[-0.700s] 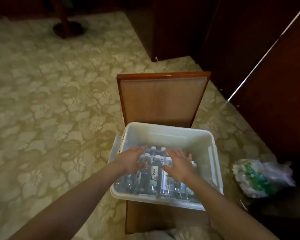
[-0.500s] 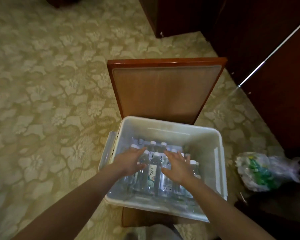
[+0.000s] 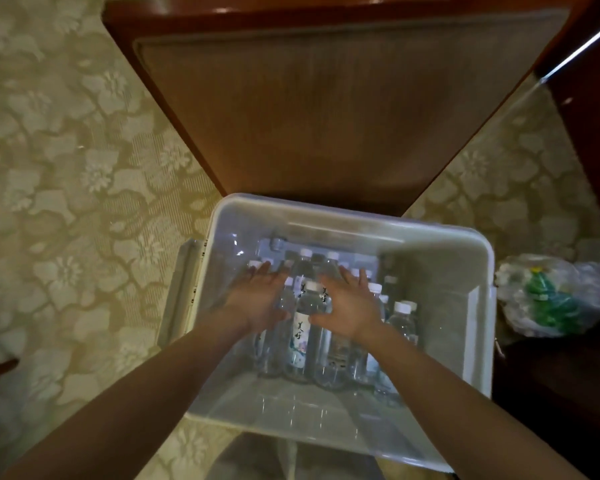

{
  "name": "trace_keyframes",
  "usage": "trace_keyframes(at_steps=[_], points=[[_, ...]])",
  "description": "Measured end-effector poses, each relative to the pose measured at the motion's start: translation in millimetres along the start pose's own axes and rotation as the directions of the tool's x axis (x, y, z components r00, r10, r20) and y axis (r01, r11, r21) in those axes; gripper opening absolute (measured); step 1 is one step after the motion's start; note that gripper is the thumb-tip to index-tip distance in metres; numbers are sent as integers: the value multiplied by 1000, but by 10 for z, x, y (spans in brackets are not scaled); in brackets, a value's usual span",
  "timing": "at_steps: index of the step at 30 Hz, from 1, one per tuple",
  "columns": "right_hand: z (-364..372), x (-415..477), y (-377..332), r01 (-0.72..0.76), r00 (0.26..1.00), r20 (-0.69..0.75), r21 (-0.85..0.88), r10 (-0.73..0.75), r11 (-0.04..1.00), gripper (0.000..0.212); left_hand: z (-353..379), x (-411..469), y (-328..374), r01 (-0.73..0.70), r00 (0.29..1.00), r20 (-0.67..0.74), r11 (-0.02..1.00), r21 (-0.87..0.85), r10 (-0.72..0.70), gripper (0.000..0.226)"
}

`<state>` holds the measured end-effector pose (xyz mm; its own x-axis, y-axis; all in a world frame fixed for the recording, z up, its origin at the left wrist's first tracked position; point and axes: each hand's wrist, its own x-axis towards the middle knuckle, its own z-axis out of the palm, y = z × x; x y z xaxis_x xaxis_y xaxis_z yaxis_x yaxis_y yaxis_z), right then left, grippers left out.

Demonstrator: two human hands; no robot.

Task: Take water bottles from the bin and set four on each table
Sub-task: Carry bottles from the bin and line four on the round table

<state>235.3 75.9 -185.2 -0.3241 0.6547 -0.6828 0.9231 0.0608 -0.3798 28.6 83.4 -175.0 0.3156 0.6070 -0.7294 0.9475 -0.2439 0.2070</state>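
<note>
Both my hands are down in the white bin (image 3: 440, 268), left hand (image 3: 257, 299) and right hand (image 3: 350, 306) spread open with flat fingers, palms resting on the water bottles (image 3: 303, 327) either side of the middle labelled one, nothing gripped yet. The bottles stand upright, packed together in the bin's left-middle part; the bin sits on the near edge of the wooden table (image 3: 326, 116). They look full and sealed, so fairly heavy for their size, with thin walls that probably flex and may be slick; I'd grab around the body below the shoulder, or pinch necks under the white caps to lift two per hand.
</note>
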Motion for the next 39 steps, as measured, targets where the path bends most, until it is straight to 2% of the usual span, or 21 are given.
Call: trace_keyframes(at_steps=[6,11,14,19,22,25,29,33,36,39], points=[[71,200,10,-2,999,37,22,1,1000,92,49,160,11,35,997,63,999,22,-36,95],[50,218,-84,-11,998,56,-15,12,1000,91,155,221,-27,34,999,34,999,2,-34,94],[36,164,-117,2,1000,28,-1,-2,1000,92,178,177,-39,18,999,-43,999,-43,-20,92],[137,-111,-180,62,993,-102,86,-54,994,84,291,-116,-3,-39,959,-285,986,-165,-10,79],[211,-258,-242,55,993,-116,185,-34,981,83,295,-263,19,-31,940,-335,968,-248,-55,80],[264,-382,-279,25,997,-80,281,-2,959,77,294,-397,84,-9,943,-304,901,-434,-138,82],[297,-403,-302,2,998,-56,304,15,953,63,386,-467,127,-19,941,-259,726,-687,-220,81],[294,-395,-328,-26,1000,-5,312,29,950,60,446,-433,145,9,933,-234,667,-745,-273,76],[308,-433,-347,-45,999,4,341,47,939,59,528,-449,178,14,950,-182,616,-788,-254,85],[331,-454,-364,-87,994,-29,409,109,908,55,667,-471,156,20,960,-130,523,-852,-249,90]])
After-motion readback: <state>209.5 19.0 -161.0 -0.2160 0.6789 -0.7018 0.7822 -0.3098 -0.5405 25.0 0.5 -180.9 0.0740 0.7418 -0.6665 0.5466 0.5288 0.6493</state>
